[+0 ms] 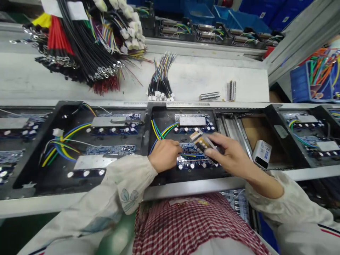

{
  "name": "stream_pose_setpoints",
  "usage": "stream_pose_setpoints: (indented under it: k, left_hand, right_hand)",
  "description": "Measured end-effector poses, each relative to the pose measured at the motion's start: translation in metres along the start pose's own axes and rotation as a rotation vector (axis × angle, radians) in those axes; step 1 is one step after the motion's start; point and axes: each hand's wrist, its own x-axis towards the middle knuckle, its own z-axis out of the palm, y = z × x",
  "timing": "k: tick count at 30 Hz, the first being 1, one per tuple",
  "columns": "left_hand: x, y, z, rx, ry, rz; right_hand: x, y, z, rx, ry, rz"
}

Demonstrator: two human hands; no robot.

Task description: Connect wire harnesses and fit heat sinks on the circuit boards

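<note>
Above the lower circuit board point(192, 163) in the middle tray, my left hand point(165, 156) is closed with its fingers curled. Blue and yellow-green wires point(189, 155) come out at its fingertips; the grip itself is partly hidden. My right hand point(232, 154) pinches a small flat block with tan, black and silvery bands point(202, 141), tilted over the same board's right end. Its exact kind does not show. Behind both hands lies the upper circuit board point(192, 122) with a silvery plate on top, and coloured wires point(168, 130) run to its left end.
Black trays point(148, 141) with more boards stretch left and right. A white box-shaped part point(262, 153) sits in the right compartment. On the shelf behind lie a cable bundle point(161, 76), finned metal strips point(209, 96) and a large lead pile point(87, 46). A metal rail point(191, 188) runs along the front.
</note>
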Motion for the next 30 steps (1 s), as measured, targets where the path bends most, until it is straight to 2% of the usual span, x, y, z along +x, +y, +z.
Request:
stream_pose_setpoints:
  k: [2, 5, 11, 13, 15, 18, 23, 26, 30]
  left_hand:
    - [-0.002, 0.000, 0.001, 0.017, 0.015, 0.043]
    - [-0.002, -0.002, 0.001, 0.009, 0.018, 0.094]
    - [0.000, -0.007, -0.004, -0.111, -0.093, 0.024]
    - [-0.001, -0.009, -0.003, -0.131, -0.052, 0.005]
    - [-0.003, -0.012, 0.000, -0.146, 0.040, 0.022]
    - [-0.005, -0.014, 0.006, -0.148, 0.162, 0.082]
    - [-0.005, -0.017, 0.011, -0.184, 0.217, 0.167]
    - [-0.006, -0.019, 0.011, -0.178, 0.200, 0.188]
    - [-0.006, -0.020, 0.008, -0.124, 0.113, 0.181]
  right_hand:
    - [0.007, 0.003, -0.001, -0.181, -0.069, -0.133]
    - [0.016, 0.006, 0.001, -0.332, -0.118, -0.232]
    - [0.024, 0.014, 0.010, -0.520, -0.184, -0.419]
    - [0.026, 0.017, 0.014, -0.558, -0.204, -0.473]
    - [0.028, 0.019, 0.017, -0.585, -0.218, -0.516]
    - [0.029, 0.021, 0.020, -0.596, -0.233, -0.541]
    - [0.027, 0.025, 0.023, -0.584, -0.253, -0.532]
    - [0.027, 0.028, 0.025, -0.542, -0.247, -0.531]
    - [0.027, 0.031, 0.023, -0.509, -0.244, -0.522]
